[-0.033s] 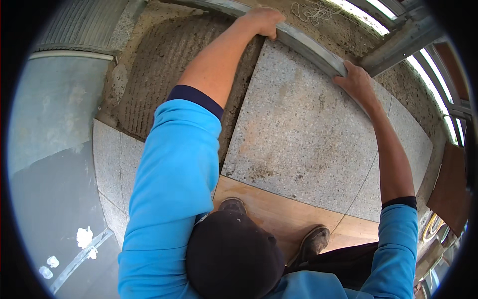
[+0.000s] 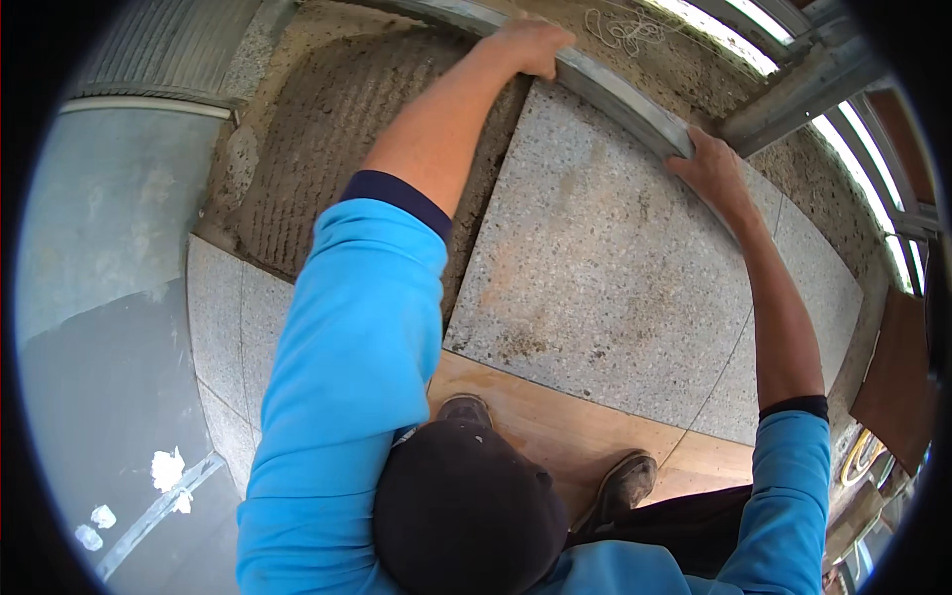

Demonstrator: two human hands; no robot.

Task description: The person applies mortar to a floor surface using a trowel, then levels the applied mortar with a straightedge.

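Observation:
A long grey metal straightedge (image 2: 625, 107) runs across the far edge of a speckled grey floor tile (image 2: 605, 268). My left hand (image 2: 534, 46) is closed over the bar near the tile's far left corner. Farther right, my right hand (image 2: 714, 174) grips the same bar, thumb on the near side. Parts of both hands' fingers are hidden behind the bar. Left of the tile lies a bed of brown mortar (image 2: 332, 129) combed into ridges, partly covered by my left arm.
Wooden boards (image 2: 526, 382) lie under my shoes, along the tile's near edge. A metal post (image 2: 793, 99) rises close to my right hand. Tangled white string (image 2: 625, 32) lies beyond the bar. More tiles (image 2: 213, 297) and a grey wall (image 2: 99, 347) are at left.

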